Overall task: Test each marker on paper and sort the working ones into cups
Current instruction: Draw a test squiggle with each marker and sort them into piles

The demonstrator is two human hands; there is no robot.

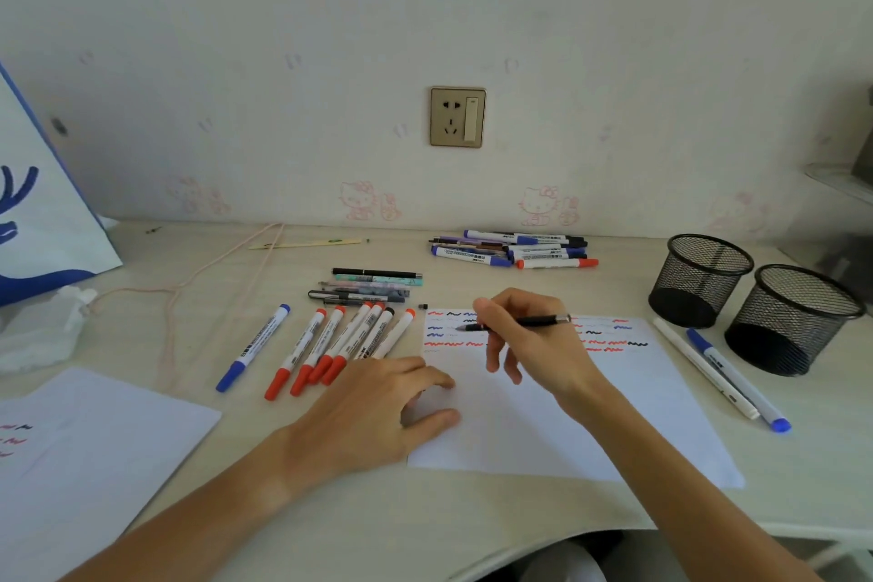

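My right hand [534, 345] grips a slim black pen [538, 321], its tip touching the white test paper [590, 416] among red, blue and black squiggles. My left hand [382, 406] lies flat with fingers spread, pressing the paper's left edge. To the left of the sheet lies a row of red-capped markers [326, 350] and a blue-capped marker [252, 347]. Two black mesh cups [699, 279] [793, 319] stand at the right, and both look empty. A white marker [704, 366] and a blue-capped one [737, 378] lie beside the cups.
A pile of mixed markers [515, 248] sits by the wall. Several thin pens [368, 286] lie behind the marker row. A second sheet [94, 449] with squiggles is at front left, with a blue-and-white bag [42, 213], crumpled tissue [42, 331] and a pink cord [189, 284] farther left.
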